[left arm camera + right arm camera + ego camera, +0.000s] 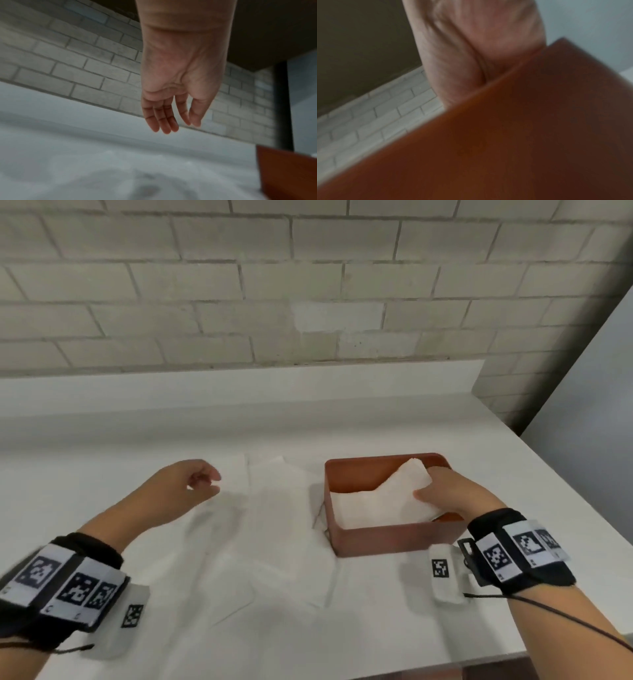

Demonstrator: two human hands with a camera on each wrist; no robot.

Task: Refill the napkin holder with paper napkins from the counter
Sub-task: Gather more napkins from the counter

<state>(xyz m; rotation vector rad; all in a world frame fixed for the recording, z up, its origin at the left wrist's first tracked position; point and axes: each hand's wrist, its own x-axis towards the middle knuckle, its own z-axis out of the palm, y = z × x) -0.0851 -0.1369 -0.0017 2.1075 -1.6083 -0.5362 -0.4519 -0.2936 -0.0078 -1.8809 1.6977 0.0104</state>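
Note:
An orange-brown rectangular napkin holder (394,539) stands on the white counter, right of centre. My right hand (431,487) reaches into it from the right, thumb on top of a white napkin (376,505) whose far corner is lifted against the back wall. In the right wrist view the holder's wall (522,135) hides the fingers and only the palm (471,54) shows. Loose white napkins (281,525) lie spread on the counter left of the holder. My left hand (202,481) hovers over their left edge, fingers relaxed and empty (171,121); the holder's corner (288,171) shows at right.
A pale brick wall (308,285) runs behind the counter's low upstand. The counter (513,457) ends at an edge on the right and at the front near me. A dark upright post (283,101) stands beyond the holder.

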